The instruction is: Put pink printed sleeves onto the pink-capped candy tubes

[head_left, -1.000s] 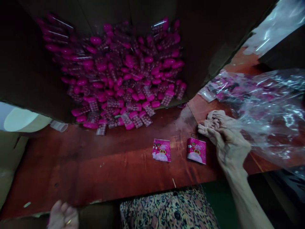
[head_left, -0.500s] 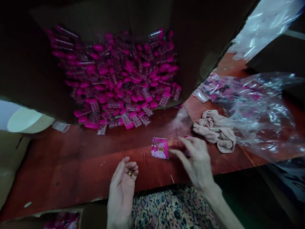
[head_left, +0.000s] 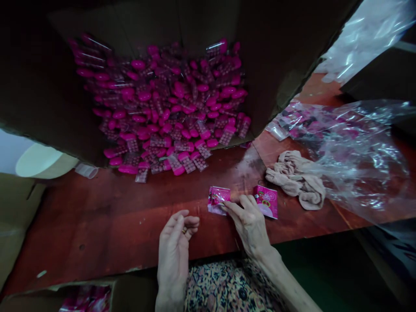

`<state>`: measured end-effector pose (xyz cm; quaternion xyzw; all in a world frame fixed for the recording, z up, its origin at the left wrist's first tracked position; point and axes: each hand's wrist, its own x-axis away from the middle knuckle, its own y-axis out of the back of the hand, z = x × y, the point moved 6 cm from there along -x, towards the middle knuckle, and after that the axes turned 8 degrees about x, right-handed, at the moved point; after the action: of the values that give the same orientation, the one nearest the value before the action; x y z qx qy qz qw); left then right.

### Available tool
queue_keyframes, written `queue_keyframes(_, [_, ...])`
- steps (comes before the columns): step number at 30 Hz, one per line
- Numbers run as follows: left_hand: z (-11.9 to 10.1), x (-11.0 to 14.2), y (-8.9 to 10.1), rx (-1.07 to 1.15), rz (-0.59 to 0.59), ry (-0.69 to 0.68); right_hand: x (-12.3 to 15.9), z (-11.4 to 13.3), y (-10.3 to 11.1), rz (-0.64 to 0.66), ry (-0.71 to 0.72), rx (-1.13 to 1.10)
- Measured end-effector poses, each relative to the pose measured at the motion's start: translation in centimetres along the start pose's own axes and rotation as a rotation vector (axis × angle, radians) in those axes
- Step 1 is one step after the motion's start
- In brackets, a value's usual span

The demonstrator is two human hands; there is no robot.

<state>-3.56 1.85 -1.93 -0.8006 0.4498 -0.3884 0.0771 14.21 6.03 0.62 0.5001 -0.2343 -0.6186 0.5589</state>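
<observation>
Nearest, a bare left hand (head_left: 175, 245) with a gold ring curls loosely, half-open and empty. A bare right hand (head_left: 248, 225) reaches low, its fingertips (head_left: 227, 207) at the lower edge of a square, glossy pink printed sachet (head_left: 218, 200) on the red-brown wooden tabletop (head_left: 97, 216); whether they pinch it, I cannot tell. A second pink sachet (head_left: 266, 201) lies just right of that hand, with open table to the left. Beyond lie a crumpled beige nylon stocking (head_left: 297, 182), a clear plastic bag (head_left: 360, 160), and a brown cardboard carton (head_left: 42, 86) heaped with pink-capped clear blister packs (head_left: 169, 117).
</observation>
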Motion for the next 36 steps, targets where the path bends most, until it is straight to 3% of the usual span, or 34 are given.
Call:
queue_keyframes(5, [0.6, -0.7, -2.6, -0.261, 0.204, 0.004, 0.4, 2.7, 1.8, -0.052, 0.157, -0.111])
queue_keyframes(8, [0.9, -1.1, -3.6, -0.246, 0.255, 0.035, 0.8, 3.9, 2.2, -0.036, 0.191, -0.222])
queue_keyframes(14, [0.5, -1.2, -3.0, -0.108, 0.095, -0.015, 1.3, 2.6, 0.2, 0.126, -0.283, -0.617])
queue_keyframes(19, [0.9, -1.0, -2.9, -0.093, 0.117, -0.032, 1.7, 3.2, -2.0, 0.264, -0.431, -0.731])
queue_keyframes(27, [0.8, -1.4, -1.8, -0.008, 0.005, 0.022, 1.4, 4.5, -2.2, 0.280, -0.244, -0.690])
queue_keyframes(36, [-0.5, -2.6, -0.4, 0.085, -0.067, -0.043, -0.1, 5.8, -1.6, 0.267, -0.018, -0.504])
